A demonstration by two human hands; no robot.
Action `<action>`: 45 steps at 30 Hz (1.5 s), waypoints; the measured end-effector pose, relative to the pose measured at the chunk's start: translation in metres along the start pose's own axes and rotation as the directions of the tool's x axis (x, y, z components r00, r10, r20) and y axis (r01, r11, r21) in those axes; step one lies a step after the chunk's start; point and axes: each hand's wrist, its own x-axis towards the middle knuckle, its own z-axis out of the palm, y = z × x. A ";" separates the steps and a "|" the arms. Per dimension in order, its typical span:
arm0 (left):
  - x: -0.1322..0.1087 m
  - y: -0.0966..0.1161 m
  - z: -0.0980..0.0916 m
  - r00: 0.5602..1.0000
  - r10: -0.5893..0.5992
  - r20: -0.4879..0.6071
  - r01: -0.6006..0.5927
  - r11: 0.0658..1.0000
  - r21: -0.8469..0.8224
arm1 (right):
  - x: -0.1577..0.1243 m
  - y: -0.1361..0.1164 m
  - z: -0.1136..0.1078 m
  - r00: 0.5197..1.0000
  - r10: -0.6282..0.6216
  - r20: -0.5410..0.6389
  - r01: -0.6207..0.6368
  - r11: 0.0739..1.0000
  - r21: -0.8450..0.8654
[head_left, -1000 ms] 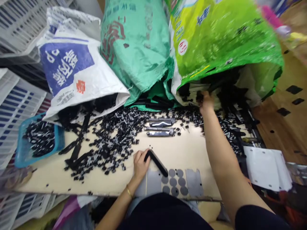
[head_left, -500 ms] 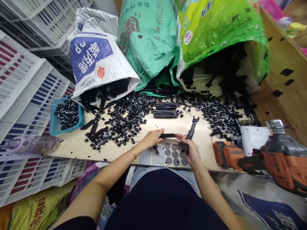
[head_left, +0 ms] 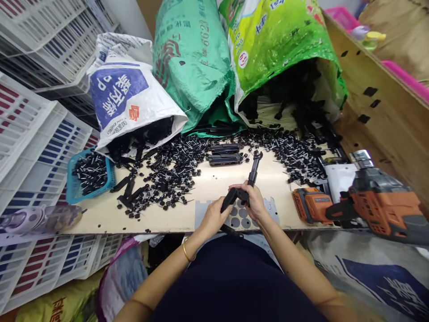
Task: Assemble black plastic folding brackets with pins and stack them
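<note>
My left hand is closed on a black plastic piece, which slants up to the right. My right hand grips a long black plastic bar with a forked tip, pointing away from me. The two parts meet between my hands; whether they are joined I cannot tell. Below my left fingers another black part shows at the bench edge, partly hidden. Under my hands lies a grey sheet with round discs. Beyond them rest two black assembled bars.
Heaps of black-headed metal pins spread left and right. A blue basket of pins stands left. White, teal and green sacks spill black parts. An orange cordless power tool lies right. White crates stack left.
My hands have come together, and the left piece has swung from nearly level to slanted against the part in my right hand. The view has shifted, so the bench things appear farther left.
</note>
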 end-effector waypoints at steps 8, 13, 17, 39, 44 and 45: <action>-0.003 0.002 0.006 0.991 0.110 -0.079 -0.098 0.986 0.137 | 0.002 -0.006 -0.001 0.992 0.033 0.120 -0.032 0.999 -0.015; -0.004 0.005 0.006 0.982 0.164 -0.092 -0.145 0.971 0.189 | 0.000 -0.016 -0.002 0.989 0.002 0.147 -0.004 1.000 0.014; -0.002 0.008 0.005 0.982 0.163 -0.096 -0.140 0.967 0.211 | 0.002 -0.014 -0.002 0.985 0.056 0.165 -0.067 0.996 0.066; 0.007 0.005 0.012 0.998 -0.030 -0.054 0.036 0.993 0.112 | 0.009 0.005 0.005 0.986 0.166 -0.028 -0.161 0.977 0.140; 0.005 0.007 0.007 0.999 -0.024 -0.027 0.026 0.996 0.088 | 0.011 0.000 0.000 0.980 0.196 -0.007 -0.195 0.978 0.072; 0.004 0.008 0.006 0.999 -0.026 -0.029 0.029 0.993 0.111 | 0.011 -0.002 0.000 0.984 0.180 0.001 -0.180 0.982 0.058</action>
